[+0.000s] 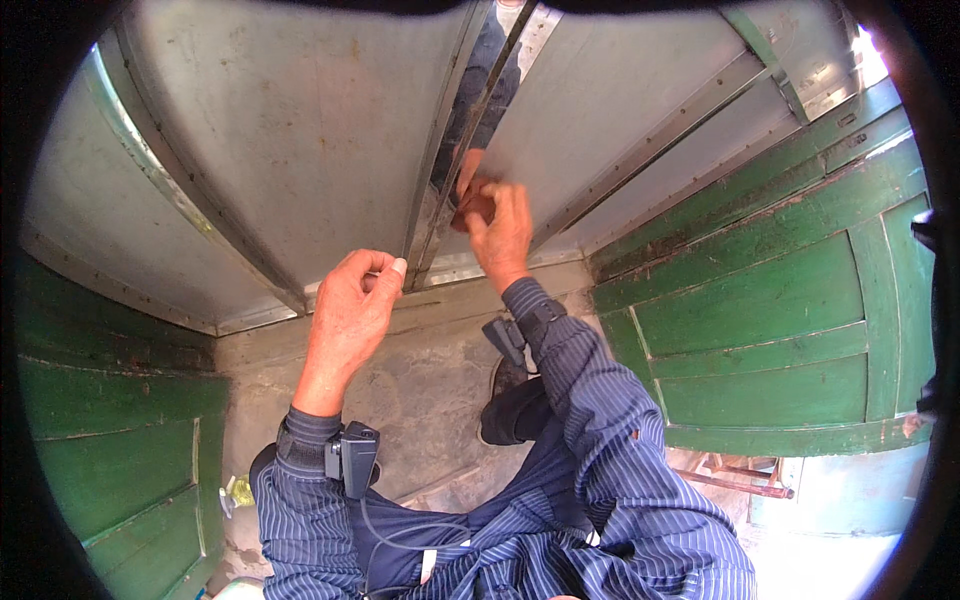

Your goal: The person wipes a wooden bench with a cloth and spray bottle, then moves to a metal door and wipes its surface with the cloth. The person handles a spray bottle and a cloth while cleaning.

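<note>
My left hand (356,319) is raised left of the upright metal seam, its fingers curled and thumb against the index finger; nothing shows between them. My right hand (502,232) is at the grey metal door panel (600,97), beside the shiny metal strip (442,195), with thumb and fingers bent towards it. A reddish-brown patch lies at its fingertips; whether this is a held thing or a reflection, I cannot tell. The strip mirrors part of the person. Another grey metal panel (300,135) stands left of the seam. Both wrists carry strapped dark devices.
Green panelled wooden doors stand at the left (127,420) and right (750,322). A worn concrete floor (420,390) lies below, with a dark shoe (506,382) on it. A brown-framed rack or stool (739,476) is at the lower right. A small yellow-green object (240,491) lies at the lower left.
</note>
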Action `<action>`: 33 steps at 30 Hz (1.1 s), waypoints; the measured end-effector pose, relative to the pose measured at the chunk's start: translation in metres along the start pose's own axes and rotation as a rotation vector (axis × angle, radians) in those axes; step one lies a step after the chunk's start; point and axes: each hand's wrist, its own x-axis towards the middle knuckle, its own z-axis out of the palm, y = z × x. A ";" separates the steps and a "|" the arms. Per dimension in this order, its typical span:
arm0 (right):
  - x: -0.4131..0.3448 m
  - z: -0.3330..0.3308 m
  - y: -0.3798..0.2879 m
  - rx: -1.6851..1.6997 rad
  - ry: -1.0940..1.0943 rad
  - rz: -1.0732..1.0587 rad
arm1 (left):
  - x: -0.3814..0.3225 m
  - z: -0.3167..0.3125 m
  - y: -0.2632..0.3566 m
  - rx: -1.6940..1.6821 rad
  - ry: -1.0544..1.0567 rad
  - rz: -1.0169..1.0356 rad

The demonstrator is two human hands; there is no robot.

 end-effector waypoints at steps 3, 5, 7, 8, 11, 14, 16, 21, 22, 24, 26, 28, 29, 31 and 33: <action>-0.027 0.016 0.009 0.055 -0.067 0.188 | 0.002 -0.001 -0.001 -0.022 0.003 0.022; -0.030 0.021 0.014 0.070 -0.060 0.240 | 0.003 -0.003 -0.001 -0.027 0.006 0.019; -0.024 0.013 0.020 0.027 -0.055 0.272 | 0.003 -0.006 -0.002 -0.022 0.024 0.027; -0.015 0.005 0.026 0.034 0.001 0.209 | 0.002 -0.006 -0.002 -0.013 0.030 0.014; 0.020 -0.038 0.042 -0.119 0.016 0.037 | 0.001 -0.007 -0.002 -0.039 0.042 0.021; 0.060 -0.089 0.054 -0.330 0.139 -0.172 | -0.001 -0.006 -0.001 -0.009 0.029 0.022; 0.077 -0.111 0.059 -0.416 0.193 -0.230 | -0.002 -0.004 0.000 -0.002 0.015 0.018; 0.067 -0.112 0.078 -0.452 0.099 -0.184 | -0.003 -0.002 0.002 -0.001 0.011 0.004; 0.061 -0.109 0.084 -0.465 0.055 -0.172 | -0.003 -0.001 0.002 -0.005 0.009 0.005; 0.043 -0.098 0.098 -0.494 -0.048 -0.173 | -0.005 -0.001 0.003 0.000 0.006 0.000; 0.024 -0.085 0.110 -0.538 -0.161 -0.119 | -0.005 0.000 0.003 0.023 0.007 -0.010; 0.009 -0.068 0.119 -0.561 -0.220 -0.074 | -0.005 0.000 0.002 0.026 -0.006 -0.018; 0.002 -0.061 0.123 -0.584 -0.268 -0.017 | -0.004 0.000 0.002 0.027 -0.010 -0.023; -0.011 -0.047 0.130 -0.498 -0.281 0.084 | -0.002 -0.001 0.000 0.052 -0.033 -0.038; -0.024 -0.035 0.136 -0.403 -0.292 0.255 | 0.001 0.001 -0.002 0.055 -0.044 -0.028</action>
